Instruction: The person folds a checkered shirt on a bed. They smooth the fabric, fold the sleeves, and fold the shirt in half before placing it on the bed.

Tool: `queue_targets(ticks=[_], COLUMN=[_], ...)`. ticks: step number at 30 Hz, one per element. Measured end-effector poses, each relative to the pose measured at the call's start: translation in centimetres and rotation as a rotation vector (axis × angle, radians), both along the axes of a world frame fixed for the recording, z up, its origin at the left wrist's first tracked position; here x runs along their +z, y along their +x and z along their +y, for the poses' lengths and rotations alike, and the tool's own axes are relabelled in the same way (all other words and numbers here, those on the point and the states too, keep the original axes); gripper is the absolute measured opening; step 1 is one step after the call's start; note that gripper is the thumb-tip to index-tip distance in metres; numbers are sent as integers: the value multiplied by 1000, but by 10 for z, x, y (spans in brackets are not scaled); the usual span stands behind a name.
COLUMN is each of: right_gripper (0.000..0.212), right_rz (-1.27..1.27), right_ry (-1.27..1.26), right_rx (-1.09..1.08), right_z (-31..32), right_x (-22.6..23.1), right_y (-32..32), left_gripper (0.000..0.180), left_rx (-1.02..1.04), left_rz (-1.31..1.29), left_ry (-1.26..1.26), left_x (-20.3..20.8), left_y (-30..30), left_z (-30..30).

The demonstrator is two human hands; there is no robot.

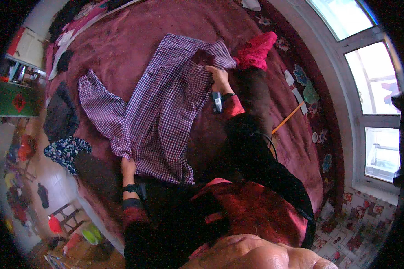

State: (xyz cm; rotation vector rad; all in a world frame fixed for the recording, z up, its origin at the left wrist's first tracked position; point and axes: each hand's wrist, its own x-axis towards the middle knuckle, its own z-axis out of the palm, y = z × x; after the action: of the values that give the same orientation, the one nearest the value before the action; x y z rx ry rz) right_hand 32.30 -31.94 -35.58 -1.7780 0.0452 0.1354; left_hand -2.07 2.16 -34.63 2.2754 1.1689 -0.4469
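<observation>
A checked shirt (150,103) in dark purple and white lies spread and creased in front of me, one sleeve stretched to the left. My left hand (128,167) pinches its edge near the lower left corner. Farther off and to the right, my right hand (218,80) has its fingers closed on the cloth by the upper right part of the shirt. A striped piece of cloth (221,54) lies just beyond that hand, against a bright pink knitted item (257,50). Both wrists carry dark bands with small devices.
The shirt rests on a wide maroon bedspread (116,33). Dark clothing (60,112) and a floral cloth (67,154) lie along its left side. An orange stick (287,117) lies to the right, near the windows (368,85). A green shoe-like item (92,234) sits on the floor.
</observation>
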Motion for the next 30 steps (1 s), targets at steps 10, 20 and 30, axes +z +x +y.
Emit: queue_targets(ticks=[10,20,30], right_gripper=[44,42,57], right_rz=[-159,-878,-728], right_ry=[-413,-675,-917], right_rx=[332,730,870], right_z=[81,94,96], right_x=[41,37,17], right_y=[-101,-178,-198], left_gripper=[51,55,48], left_rx=[-83,29,96], left_rz=[-49,-173,-223], left_ry=[-32,-16,-138], left_x=[5,-20,-27], left_y=[-8,-21,-22], left_z=[4,6,5])
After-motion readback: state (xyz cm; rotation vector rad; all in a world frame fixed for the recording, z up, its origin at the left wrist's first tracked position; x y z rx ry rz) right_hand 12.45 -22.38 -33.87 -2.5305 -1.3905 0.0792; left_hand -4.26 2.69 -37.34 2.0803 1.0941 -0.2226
